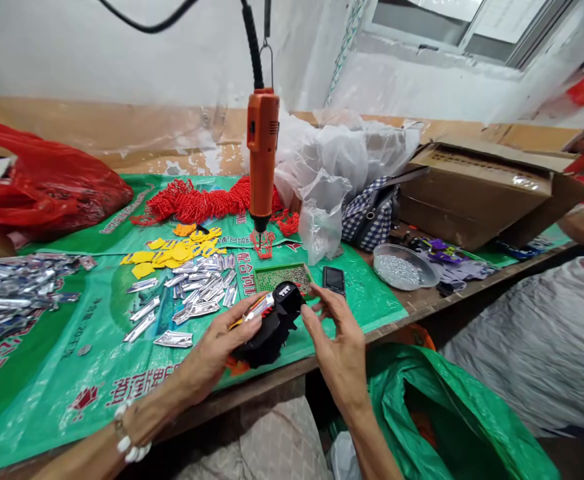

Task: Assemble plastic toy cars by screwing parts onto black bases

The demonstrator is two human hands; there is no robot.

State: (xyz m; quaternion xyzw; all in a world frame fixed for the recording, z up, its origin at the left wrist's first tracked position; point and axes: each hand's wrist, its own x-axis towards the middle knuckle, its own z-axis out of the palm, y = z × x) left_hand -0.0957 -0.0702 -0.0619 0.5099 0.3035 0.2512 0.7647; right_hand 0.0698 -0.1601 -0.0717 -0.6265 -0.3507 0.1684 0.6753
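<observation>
My left hand (pixel 227 337) is closed around a black plastic part (pixel 275 327) just above the table's front edge. A small shiny silver piece (pixel 259 308) lies along the part, under my left thumb, with a bit of yellow and red beside it. My right hand (pixel 338 333) hovers at the part's right end, fingers curved and apart; whether a fingertip touches it, I cannot tell. Behind the part sits a green tray (pixel 262 288) of small metal screws. Above hangs an orange electric screwdriver (pixel 262 147), its bit pointing down near a small red frame-like piece (pixel 262 245).
Silver pieces (pixel 199 287) and yellow pieces (pixel 182 250) lie left of the tray, with a larger silver pile (pixel 12 293) farther left. Red netting (pixel 197 201) is behind. A phone (pixel 333 280), a bowl of small metal bits (pixel 402 268) and a cardboard box (pixel 477 193) stand right. Another person's sleeve (pixel 537 333) shows.
</observation>
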